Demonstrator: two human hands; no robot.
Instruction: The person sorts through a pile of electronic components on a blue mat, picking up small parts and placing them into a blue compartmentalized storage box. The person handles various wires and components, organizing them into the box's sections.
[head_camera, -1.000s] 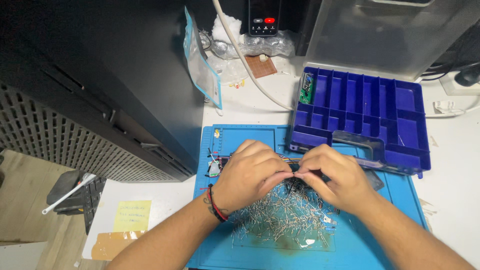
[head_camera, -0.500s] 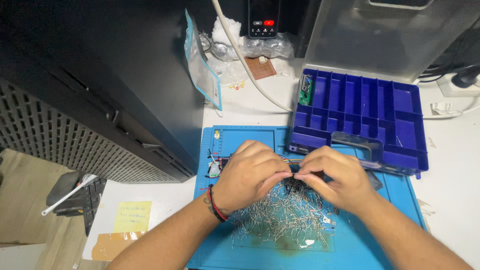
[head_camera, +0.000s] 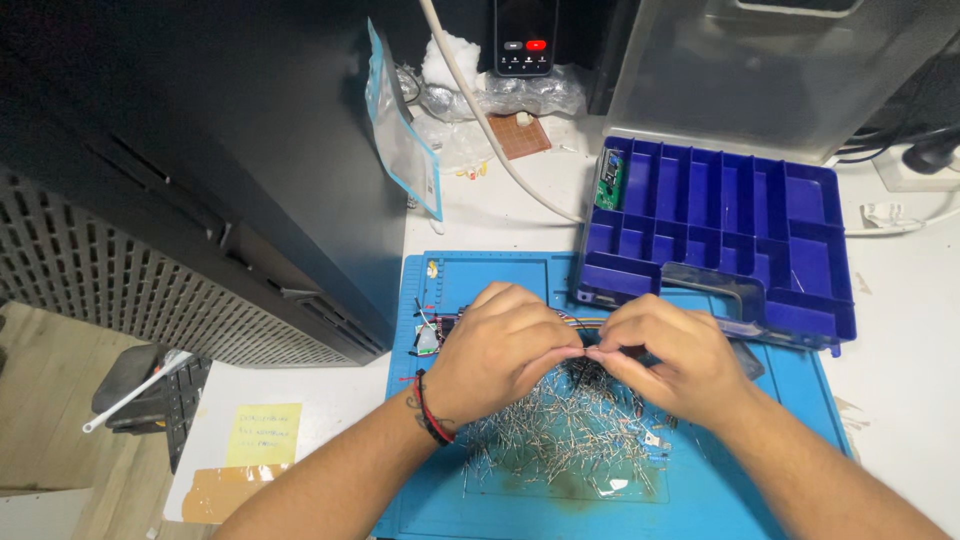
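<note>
Little has moved since earlier: our left hand (head_camera: 500, 345) and right hand (head_camera: 660, 350) stay pinched together on a tiny part above the pin pile (head_camera: 560, 435). We judge steady fingertips best. Beyond sits the blue organiser (head_camera: 720, 235).

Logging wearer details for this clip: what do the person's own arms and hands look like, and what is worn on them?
Both forearms are bare, with no sleeves in view. The left hand has a thin red and black cord bracelet at the wrist, with a small dark marking beside it. The right hand shows no gloves, rings or bands.
</note>
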